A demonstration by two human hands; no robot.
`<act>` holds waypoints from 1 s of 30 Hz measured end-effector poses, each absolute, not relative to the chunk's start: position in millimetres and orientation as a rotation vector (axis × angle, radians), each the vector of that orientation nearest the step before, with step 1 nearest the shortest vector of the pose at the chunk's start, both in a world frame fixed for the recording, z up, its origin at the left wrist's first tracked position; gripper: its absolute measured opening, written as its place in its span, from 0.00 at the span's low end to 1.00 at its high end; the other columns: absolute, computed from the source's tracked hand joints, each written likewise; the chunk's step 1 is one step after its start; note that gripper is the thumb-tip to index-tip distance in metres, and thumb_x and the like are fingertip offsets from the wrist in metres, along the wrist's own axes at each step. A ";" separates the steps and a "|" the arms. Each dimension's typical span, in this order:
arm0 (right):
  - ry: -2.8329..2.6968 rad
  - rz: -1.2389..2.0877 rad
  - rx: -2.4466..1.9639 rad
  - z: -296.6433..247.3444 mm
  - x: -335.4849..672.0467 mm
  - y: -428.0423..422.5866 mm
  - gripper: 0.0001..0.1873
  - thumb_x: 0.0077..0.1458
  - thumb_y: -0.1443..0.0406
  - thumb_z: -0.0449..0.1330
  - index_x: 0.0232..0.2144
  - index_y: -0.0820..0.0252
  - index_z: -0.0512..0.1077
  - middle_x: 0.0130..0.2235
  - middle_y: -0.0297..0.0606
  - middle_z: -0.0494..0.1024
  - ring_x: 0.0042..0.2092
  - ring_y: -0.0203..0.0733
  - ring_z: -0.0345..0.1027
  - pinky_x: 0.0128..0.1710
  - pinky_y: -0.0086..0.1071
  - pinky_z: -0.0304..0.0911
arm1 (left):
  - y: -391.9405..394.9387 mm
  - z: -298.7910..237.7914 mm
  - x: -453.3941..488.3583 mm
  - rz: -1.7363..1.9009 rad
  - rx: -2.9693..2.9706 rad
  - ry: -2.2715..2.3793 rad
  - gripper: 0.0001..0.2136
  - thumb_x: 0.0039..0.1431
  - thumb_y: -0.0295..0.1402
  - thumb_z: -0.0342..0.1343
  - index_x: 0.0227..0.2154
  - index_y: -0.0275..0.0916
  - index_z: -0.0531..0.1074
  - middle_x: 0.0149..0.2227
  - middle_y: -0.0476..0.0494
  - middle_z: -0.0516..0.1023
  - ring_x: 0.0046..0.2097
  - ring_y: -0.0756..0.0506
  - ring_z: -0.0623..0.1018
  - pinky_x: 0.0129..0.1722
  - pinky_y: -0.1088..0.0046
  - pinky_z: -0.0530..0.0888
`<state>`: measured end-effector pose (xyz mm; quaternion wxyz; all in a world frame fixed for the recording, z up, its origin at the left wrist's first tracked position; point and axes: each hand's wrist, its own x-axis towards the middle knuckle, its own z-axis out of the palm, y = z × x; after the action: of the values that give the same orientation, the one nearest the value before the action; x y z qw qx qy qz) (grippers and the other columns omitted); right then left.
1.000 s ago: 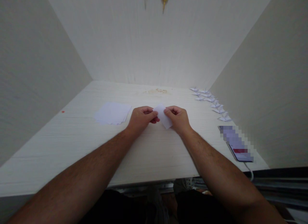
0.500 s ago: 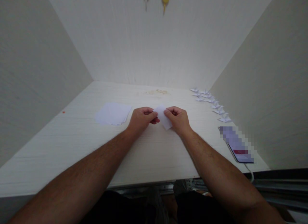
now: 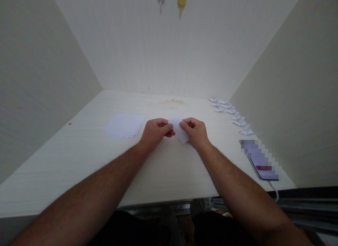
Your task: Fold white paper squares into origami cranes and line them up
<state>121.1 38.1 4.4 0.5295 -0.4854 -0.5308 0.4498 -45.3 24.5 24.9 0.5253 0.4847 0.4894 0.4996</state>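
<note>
A small white piece of paper (image 3: 179, 130) is held just above the pale wooden table (image 3: 158, 168), in the middle. My left hand (image 3: 155, 131) pinches its left edge with thumb and fingers closed. My right hand (image 3: 194, 132) pinches its right side the same way. The paper tilts down toward the right and its lower corner pokes out below my right thumb. A loose stack of white paper sheets (image 3: 123, 125) lies flat to the left of my left hand.
A row of several small folded paper figures (image 3: 232, 115) runs along the right wall. A phone (image 3: 260, 159) with a white cable lies at the right front edge. Plain walls close in the table on three sides.
Hands and paper keep the same pose; the view has shifted down very slightly.
</note>
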 end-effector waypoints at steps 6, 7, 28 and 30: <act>-1.263 1.084 -1.135 3.1 121.5 38.8 0.15 0.44 0.54 0.68 0.28 0.59 0.77 0.26 0.35 0.79 0.25 0.35 0.68 0.25 0.30 0.63 | 23.7 29.1 -44.0 1.191 1.155 1.193 0.09 0.47 0.33 0.66 0.25 0.33 0.74 0.22 0.42 0.80 0.24 0.48 0.79 0.28 0.73 0.77; -1.263 1.089 -1.129 2.8 121.6 38.9 0.15 0.44 0.54 0.68 0.28 0.59 0.77 0.26 0.35 0.78 0.25 0.35 0.67 0.25 0.30 0.63 | 23.6 29.4 -43.9 1.190 1.155 1.196 0.08 0.47 0.33 0.66 0.25 0.34 0.74 0.22 0.43 0.80 0.24 0.48 0.79 0.28 0.73 0.77; -1.283 1.097 -1.143 3.6 121.0 37.7 0.15 0.44 0.53 0.68 0.27 0.58 0.75 0.25 0.34 0.77 0.25 0.35 0.66 0.25 0.30 0.60 | 22.7 29.8 -45.0 1.160 1.208 1.220 0.07 0.48 0.33 0.64 0.23 0.35 0.74 0.21 0.44 0.79 0.23 0.50 0.77 0.27 0.74 0.74; -1.309 1.126 -1.132 3.5 121.1 37.2 0.15 0.43 0.53 0.68 0.27 0.58 0.75 0.26 0.34 0.77 0.26 0.35 0.66 0.25 0.30 0.60 | 23.2 28.8 -46.0 1.127 1.263 1.223 0.07 0.48 0.33 0.64 0.22 0.36 0.74 0.19 0.46 0.78 0.22 0.51 0.75 0.26 0.76 0.72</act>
<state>121.1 37.2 3.5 0.5129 -0.4705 -0.5445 0.4681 -46.0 23.2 28.8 0.5029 0.5228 0.5063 0.4664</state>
